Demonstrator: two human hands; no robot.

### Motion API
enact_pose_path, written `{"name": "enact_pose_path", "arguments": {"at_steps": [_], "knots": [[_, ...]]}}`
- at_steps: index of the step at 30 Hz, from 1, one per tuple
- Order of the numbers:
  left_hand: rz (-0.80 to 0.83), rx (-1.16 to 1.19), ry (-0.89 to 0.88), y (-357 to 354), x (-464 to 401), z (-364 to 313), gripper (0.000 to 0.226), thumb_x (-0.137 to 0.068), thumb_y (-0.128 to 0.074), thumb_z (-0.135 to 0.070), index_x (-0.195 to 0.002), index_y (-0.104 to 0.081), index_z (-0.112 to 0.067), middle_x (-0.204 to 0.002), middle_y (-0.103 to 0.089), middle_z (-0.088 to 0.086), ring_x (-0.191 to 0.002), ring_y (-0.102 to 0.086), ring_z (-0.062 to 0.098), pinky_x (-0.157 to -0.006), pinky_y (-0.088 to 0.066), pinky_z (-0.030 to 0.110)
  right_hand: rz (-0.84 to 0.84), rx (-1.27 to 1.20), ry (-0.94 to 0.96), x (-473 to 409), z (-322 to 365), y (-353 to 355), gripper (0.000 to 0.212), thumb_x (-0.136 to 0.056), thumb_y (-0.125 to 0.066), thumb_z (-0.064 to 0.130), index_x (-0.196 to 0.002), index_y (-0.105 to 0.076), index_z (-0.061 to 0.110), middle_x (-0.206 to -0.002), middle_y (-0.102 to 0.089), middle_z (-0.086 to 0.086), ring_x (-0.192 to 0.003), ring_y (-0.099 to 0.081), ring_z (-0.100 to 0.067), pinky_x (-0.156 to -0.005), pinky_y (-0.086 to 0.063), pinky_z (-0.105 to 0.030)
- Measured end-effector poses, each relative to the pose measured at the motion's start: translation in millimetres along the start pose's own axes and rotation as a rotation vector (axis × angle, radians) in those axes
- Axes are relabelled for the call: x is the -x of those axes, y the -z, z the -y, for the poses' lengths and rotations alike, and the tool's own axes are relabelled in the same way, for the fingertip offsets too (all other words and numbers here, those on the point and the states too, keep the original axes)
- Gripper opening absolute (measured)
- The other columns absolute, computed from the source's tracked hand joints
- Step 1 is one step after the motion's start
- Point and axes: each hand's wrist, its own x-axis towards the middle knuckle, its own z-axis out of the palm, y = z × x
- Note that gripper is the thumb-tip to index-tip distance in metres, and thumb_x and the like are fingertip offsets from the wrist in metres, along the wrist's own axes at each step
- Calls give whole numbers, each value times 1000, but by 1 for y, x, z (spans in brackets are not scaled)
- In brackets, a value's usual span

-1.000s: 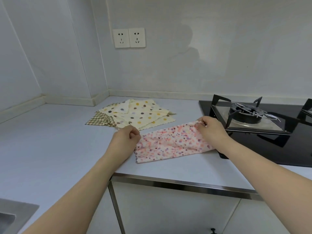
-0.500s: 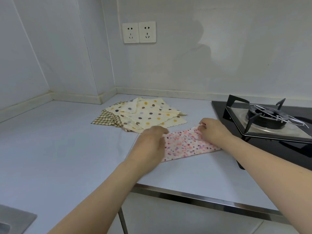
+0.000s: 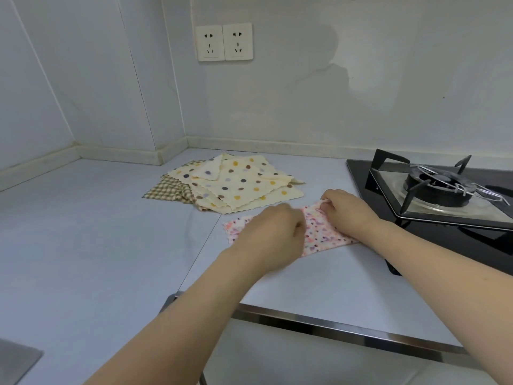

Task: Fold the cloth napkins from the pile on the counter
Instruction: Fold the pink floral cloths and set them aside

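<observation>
At nine o'clock of the hands, a loose pile of cream polka-dot cloth napkins (image 3: pixel 238 184) lies on the pale grey counter (image 3: pixel 83 232), with a brown checked cloth napkin (image 3: pixel 166 190) poking out underneath. The left hand (image 3: pixel 273 234), fingers curled, grips the pink speckled cloth napkin (image 3: pixel 319 234), part-folded flat on the counter. The right hand (image 3: pixel 347 211) pinches its far corner. At three o'clock sits a black glass gas hob (image 3: pixel 444 195).
</observation>
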Motion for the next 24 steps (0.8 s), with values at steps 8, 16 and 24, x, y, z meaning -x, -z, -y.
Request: {"name": "enact_pose_path", "arguments": {"at_steps": [8,16,24], "knots": [[172,-234,224,-58,-37,-1,61,-102,-18,-44,-155,-12,-16,-163,-7,5,-149,-3,24,-118,0,55,-28,19,-29,1,-4,-5,25,-101,-35,30,-117,-52,22,-120,-55,-1,-98,-57,-24,-81,-45,-36],[174,-255,402,-43,-10,19,68,-99,-10,-56,-156,-1,-21,-164,3,-4,-150,7,21,-115,7,61,-8,0,-42,1,-3,-4,30,-102,-34,29,-126,-48,18,-128,-52,-2,-105,-56,-26,-79,-41,-34],[-136,-423,378,-23,-8,46,39,-100,-34,-39,-122,-48,-11,-121,-48,8,-110,-42,30,-93,-36,39,13,-86,-95,3,-2,-1,31,-99,-31,28,-121,-51,18,-117,-58,-1,-99,-56,-24,-77,-42,-34]]}}
